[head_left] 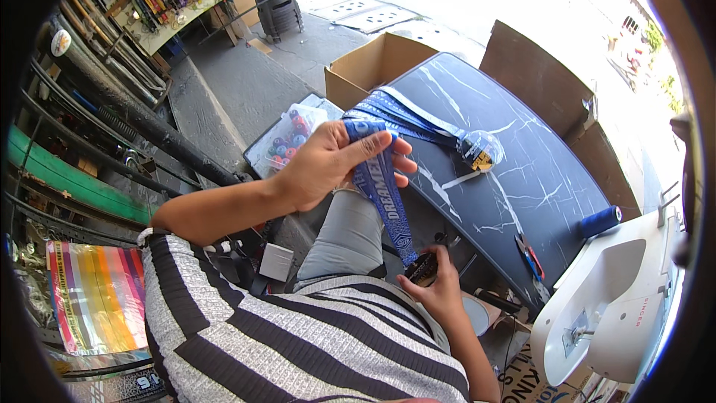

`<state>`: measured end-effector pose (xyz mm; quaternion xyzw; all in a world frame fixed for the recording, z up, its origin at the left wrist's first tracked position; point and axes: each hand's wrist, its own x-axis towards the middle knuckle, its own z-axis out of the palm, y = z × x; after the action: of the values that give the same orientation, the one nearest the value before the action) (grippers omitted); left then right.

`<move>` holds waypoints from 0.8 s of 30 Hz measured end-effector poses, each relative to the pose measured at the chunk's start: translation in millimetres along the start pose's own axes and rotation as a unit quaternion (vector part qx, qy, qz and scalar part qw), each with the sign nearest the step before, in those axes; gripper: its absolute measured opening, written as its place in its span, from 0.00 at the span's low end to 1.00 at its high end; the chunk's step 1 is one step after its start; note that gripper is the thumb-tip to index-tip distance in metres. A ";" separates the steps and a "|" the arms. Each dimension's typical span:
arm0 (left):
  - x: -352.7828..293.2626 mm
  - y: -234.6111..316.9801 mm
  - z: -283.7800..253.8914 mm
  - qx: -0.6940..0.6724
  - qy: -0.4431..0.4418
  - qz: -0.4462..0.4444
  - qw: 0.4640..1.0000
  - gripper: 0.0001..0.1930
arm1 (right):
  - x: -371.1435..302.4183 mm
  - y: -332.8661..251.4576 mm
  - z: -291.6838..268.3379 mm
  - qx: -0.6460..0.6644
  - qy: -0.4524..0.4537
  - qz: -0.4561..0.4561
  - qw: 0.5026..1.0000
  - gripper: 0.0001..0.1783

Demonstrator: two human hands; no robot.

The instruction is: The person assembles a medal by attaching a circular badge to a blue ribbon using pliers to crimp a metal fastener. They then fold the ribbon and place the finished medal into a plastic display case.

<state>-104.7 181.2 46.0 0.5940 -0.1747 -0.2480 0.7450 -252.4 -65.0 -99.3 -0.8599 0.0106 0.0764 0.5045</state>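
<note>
**Inspector:** Start with the largest item. The black table, marble-veined, fills the right of the view. A white sewing machine stands past its near right corner, and an open cardboard box sits against its far left corner.

**Clerk:** And on the table itself?

**Inspector:** A bundle of blue ribbons lies along the far left edge, ending in a wrapped medal further in. A blue thread spool rests at the near right edge, with small snips beside the near edge.

**Clerk:** The ribbon in hand?

**Inspector:** One blue ribbon hangs off the table, over the lap, stretched between both hands. The left hand has its fingers closed over the top fold, thumb across the front. The right hand pinches the dark medal at the lower end, fingers clamped on its rim.

**Clerk:** Handling?

**Inspector:** Judged soft, light and limp; woven cloth, so not slippery, and it will sag wherever unsupported. The medal looks stiff and carries what weight there is (it would swing if released). Best hold: the fold at top and the medal's rim below, keeping the band taut.

**Clerk:** Smallest items?

**Inspector:** A clear bag of coloured bobbins, left of the table.
</note>
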 end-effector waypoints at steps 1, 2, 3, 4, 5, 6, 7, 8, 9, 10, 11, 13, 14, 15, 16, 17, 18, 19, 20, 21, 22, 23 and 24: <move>1.0 6.1 -2.1 0.019 -0.004 -0.003 1.000 0.19 | 1.2 20.9 9.9 -0.022 0.021 -0.053 0.998 0.35; 1.1 10.8 -2.6 0.035 -0.011 -0.001 0.999 0.19 | 2.8 43.3 17.7 -0.014 0.010 -0.039 0.999 0.34; 1.2 14.5 -1.8 0.058 -0.015 0.004 0.998 0.19 | 5.4 65.5 26.3 -0.030 0.006 -0.022 0.999 0.34; 1.4 17.4 -0.2 0.055 -0.019 0.009 0.998 0.19 | 9.8 87.3 34.7 -0.045 0.011 -0.036 0.998 0.35; 1.1 19.9 1.8 0.052 -0.021 0.014 0.998 0.19 | 13.9 108.7 42.0 -0.047 -0.002 -0.023 0.999 0.35; 0.6 21.8 4.3 0.055 -0.020 0.018 0.998 0.19 | 17.8 128.3 48.8 -0.052 -0.013 -0.019 0.998 0.36; -1.4 24.2 6.1 0.052 -0.028 0.019 0.998 0.19 | 21.9 145.1 55.4 -0.065 -0.031 0.011 0.997 0.37; -2.1 24.5 9.1 0.055 -0.038 0.008 0.998 0.19 | 25.4 158.9 60.9 -0.051 -0.030 0.002 0.998 0.36; -1.9 23.7 12.1 0.058 -0.051 0.004 0.997 0.19 | 28.5 169.2 64.9 -0.047 -0.036 0.018 0.998 0.36; -1.7 22.5 14.8 0.061 -0.064 0.001 0.996 0.19 | 31.2 175.6 67.4 -0.050 -0.046 0.056 0.996 0.36; -1.5 20.0 17.8 0.062 -0.079 -0.004 0.995 0.18 | 32.8 178.1 68.4 -0.043 -0.045 -0.001 0.998 0.35; -0.3 14.5 23.2 0.068 -0.110 -0.015 0.991 0.17 | 38.7 169.7 67.3 -0.054 -0.060 -0.042 0.996 0.33; 0.5 11.3 25.8 0.073 -0.124 -0.025 0.989 0.17 | 40.5 159.7 65.2 0.007 -0.057 -0.052 0.997 0.31; 0.7 9.3 27.2 0.064 -0.137 -0.059 0.987 0.15 | 42.0 146.0 61.6 0.055 -0.062 -0.034 0.996 0.30; 1.8 6.8 29.0 0.053 -0.153 -0.067 0.984 0.15 | 44.2 129.5 57.4 0.108 -0.069 -0.028 0.991 0.28; 3.1 3.6 31.2 0.044 -0.168 -0.078 0.982 0.15 | 46.7 111.1 51.5 0.129 -0.115 0.016 0.985 0.26; 4.0 1.1 32.9 0.033 -0.182 -0.088 0.979 0.15 | 46.6 91.6 43.8 0.186 -0.133 0.014 0.974 0.24; 6.9 -0.7 33.4 0.028 -0.202 -0.096 0.974 0.15 | 43.4 71.6 35.0 0.250 -0.156 0.020 0.955 0.22; 9.1 -2.3 33.9 0.033 -0.204 -0.102 0.973 0.15 | 39.3 51.4 26.7 0.313 -0.181 0.002 0.932 0.20; 11.0 -3.5 33.8 0.041 -0.203 -0.114 0.972 0.15 | 34.5 31.6 20.0 0.403 -0.187 -0.008 0.896 0.14; 13.3 -4.8 33.8 0.051 -0.202 -0.124 0.970 0.15 | 31.3 13.9 9.4 0.401 -0.169 -0.015 0.900 0.12; 14.4 -4.6 32.3 0.053 -0.198 -0.145 0.968 0.14 | 28.8 -2.2 -0.1 0.393 -0.155 -0.036 0.906 0.11; 16.1 -5.7 32.0 0.059 -0.207 -0.147 0.966 0.14 | 24.9 -16.5 -9.1 0.386 -0.140 -0.058 0.910 0.09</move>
<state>-110.2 145.4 47.3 0.5922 -0.2502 -0.4612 0.6115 -225.1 -63.4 -84.2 -0.5778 -0.0812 0.1564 0.7969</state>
